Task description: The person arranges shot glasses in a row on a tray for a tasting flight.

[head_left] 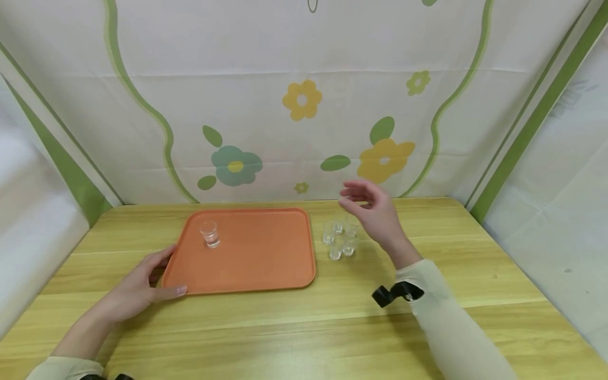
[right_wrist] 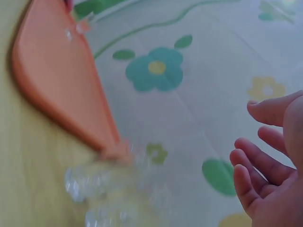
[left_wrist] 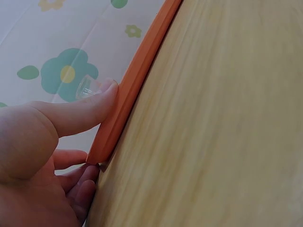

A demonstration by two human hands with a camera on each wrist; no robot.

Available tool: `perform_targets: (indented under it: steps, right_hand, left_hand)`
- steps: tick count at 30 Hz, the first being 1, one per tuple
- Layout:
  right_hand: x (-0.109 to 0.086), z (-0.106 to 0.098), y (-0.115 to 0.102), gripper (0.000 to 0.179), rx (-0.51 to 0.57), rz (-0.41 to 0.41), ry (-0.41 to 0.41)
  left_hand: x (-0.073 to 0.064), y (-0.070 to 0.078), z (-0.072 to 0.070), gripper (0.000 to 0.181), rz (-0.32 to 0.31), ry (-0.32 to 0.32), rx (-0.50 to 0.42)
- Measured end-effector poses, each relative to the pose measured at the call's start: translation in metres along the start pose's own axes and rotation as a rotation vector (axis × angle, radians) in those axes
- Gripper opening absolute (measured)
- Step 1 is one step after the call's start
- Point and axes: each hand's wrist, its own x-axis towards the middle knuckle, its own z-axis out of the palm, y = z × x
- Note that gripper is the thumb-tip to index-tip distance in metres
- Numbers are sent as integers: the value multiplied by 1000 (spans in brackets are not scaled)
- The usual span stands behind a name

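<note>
An orange tray lies on the wooden table. My left hand holds its near left corner; in the left wrist view the thumb presses on the rim while the fingers lie round the corner. One small clear shot glass stands upright near the tray's left side. Several more shot glasses stand in a cluster just right of the tray. Above and behind that cluster, my right hand is raised with loosely curved fingers and nothing between them. The cluster is blurred in the right wrist view.
The wooden tabletop reaches back to a white curtain with printed flowers. Similar white cloth hangs on the left and right sides. A black strap with a small device sits on the right wrist.
</note>
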Motion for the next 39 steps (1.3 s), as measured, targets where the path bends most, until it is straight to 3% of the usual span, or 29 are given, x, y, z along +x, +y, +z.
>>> perform_targets:
  steps: [5, 12, 17, 25, 30, 35, 39]
  right_hand:
    - [-12, -25, 30, 44, -12, 114, 96]
    - [-18, -40, 59, 43, 50, 257, 120]
    - [-20, -44, 68, 38, 63, 277, 143]
    - [-19, -49, 72, 34, 70, 288, 112]
    - [-19, -50, 74, 32, 88, 312, 27]
    - [-20, -48, 78, 35, 94, 306, -141]
    - [-20, -44, 81, 40, 74, 250, -273]
  left_hand:
    - [0, 0, 0, 104, -5, -4, -3]
    - [1, -3, 3, 103, 8, 3, -7]
    - [2, -4, 4, 104, 9, -2, -10]
    - [1, -3, 4, 104, -6, 3, 4]
    - [1, -1, 4, 103, 3, 4, -2]
    - [-2, 0, 2, 103, 2, 6, -13]
    - [-3, 0, 1, 103, 9, 12, -13]
